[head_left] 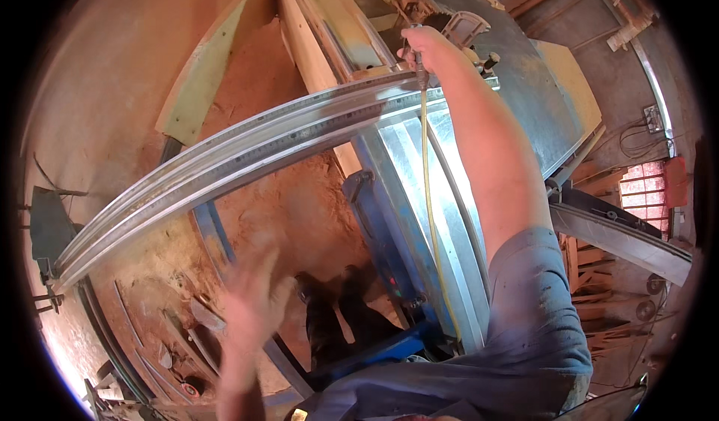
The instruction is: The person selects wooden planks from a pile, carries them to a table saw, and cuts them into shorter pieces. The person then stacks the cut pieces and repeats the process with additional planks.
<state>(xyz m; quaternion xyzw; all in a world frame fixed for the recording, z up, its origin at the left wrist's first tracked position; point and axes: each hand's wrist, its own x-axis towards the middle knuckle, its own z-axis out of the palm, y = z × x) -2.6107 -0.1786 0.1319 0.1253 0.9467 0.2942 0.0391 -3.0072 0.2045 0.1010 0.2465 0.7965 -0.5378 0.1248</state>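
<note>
My right hand [422, 44] reaches far forward over the machine, its fingers wrapped round an air blow gun [420, 73]. From the gun's lower end a thin yellow hose [429, 189] runs back toward my body. Just below that hand lies a long aluminium fence [299, 132] with ruler markings, crossing the saw's sliding table [408, 151]. My left hand [253, 297] hangs low at the left, away from the machine. Motion smears its fingers, and I make out nothing held in it.
Beyond my right hand are a toothed guard-like part [464, 28] and a dark machine top [524, 84]. Wooden boards [318, 46] lean past the fence. Sawdust covers the floor [277, 204], with scraps [206, 316] at lower left. A blue frame [386, 234] stands beside my legs.
</note>
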